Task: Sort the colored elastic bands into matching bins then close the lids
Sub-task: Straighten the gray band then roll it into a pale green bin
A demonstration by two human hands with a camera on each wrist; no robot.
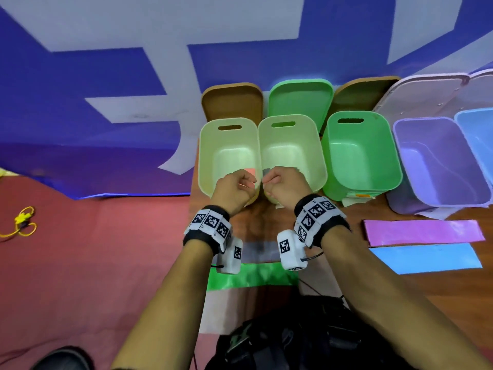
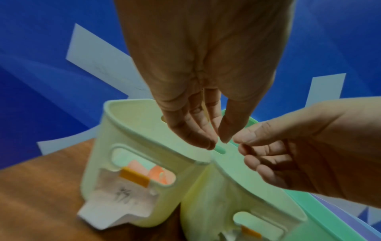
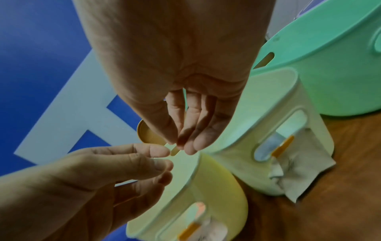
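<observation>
Two pale yellow-green bins stand side by side, the left bin point(image 1: 203, 156) point(image 2: 107, 146) and the second bin point(image 1: 321, 161) point(image 3: 288, 101). A pink band point(image 1: 250, 172) point(image 2: 158, 172) lies in the left one, and a grey band point(image 1: 266, 172) point(image 3: 270, 145) in the second. My left hand point(image 1: 249, 182) point(image 2: 216, 143) point(image 3: 167, 156) hovers over the left bin's front rim. My right hand point(image 1: 268, 180) point(image 2: 243, 146) point(image 3: 177, 146) hovers over the second bin's. On both hands the fingers are loosely curled with the thumb near the fingertips, and I see nothing between them. Green point(image 1: 253, 279), purple point(image 1: 424, 232) and blue point(image 1: 426, 259) bands lie flat on the table.
To the right stand a green bin point(image 1: 332, 156), a purple bin point(image 1: 400, 156) and a blue bin point(image 1: 474, 124). Their lids lean open behind: brown lid point(image 1: 232, 101), green lid point(image 1: 300, 98), purple lid point(image 1: 421, 94). A grey strip point(image 1: 256, 251) lies between my wrists. The table's left edge point(image 1: 194, 209) is close.
</observation>
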